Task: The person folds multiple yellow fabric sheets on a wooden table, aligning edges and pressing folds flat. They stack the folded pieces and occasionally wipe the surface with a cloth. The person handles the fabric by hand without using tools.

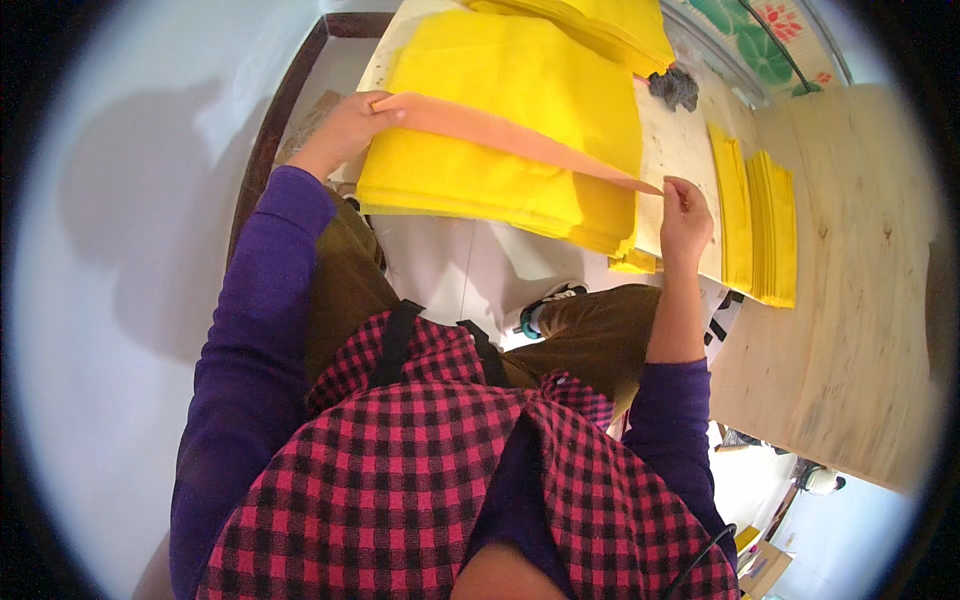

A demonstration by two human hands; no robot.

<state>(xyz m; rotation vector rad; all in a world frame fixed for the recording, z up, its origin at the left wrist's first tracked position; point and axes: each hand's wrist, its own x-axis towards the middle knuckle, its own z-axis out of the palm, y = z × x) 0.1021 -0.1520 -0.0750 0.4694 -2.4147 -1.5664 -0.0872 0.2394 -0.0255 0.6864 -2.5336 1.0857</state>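
Note:
An orange strip of cloth (510, 138) stretches between my two hands, over a stack of yellow fabric sheets (500, 70). Its left end is pinched between the thumb and fingers of my left hand (352, 130), by the stack's left edge. My right hand (687, 222) grips the narrow right end, just past the stack's right edge. The strip slants down from left to right and looks twisted thin near my right hand. Beneath it, the yellow sheets lie flat, their near edges hanging at the table's front.
Folded yellow fabric pieces (765, 225) stand in rows on the right, beside a wooden panel (840, 270). More yellow fabric (610, 30) lies at the back, near a dark grey crumpled lump (674, 89). A white wall (130, 220) rises on the left.

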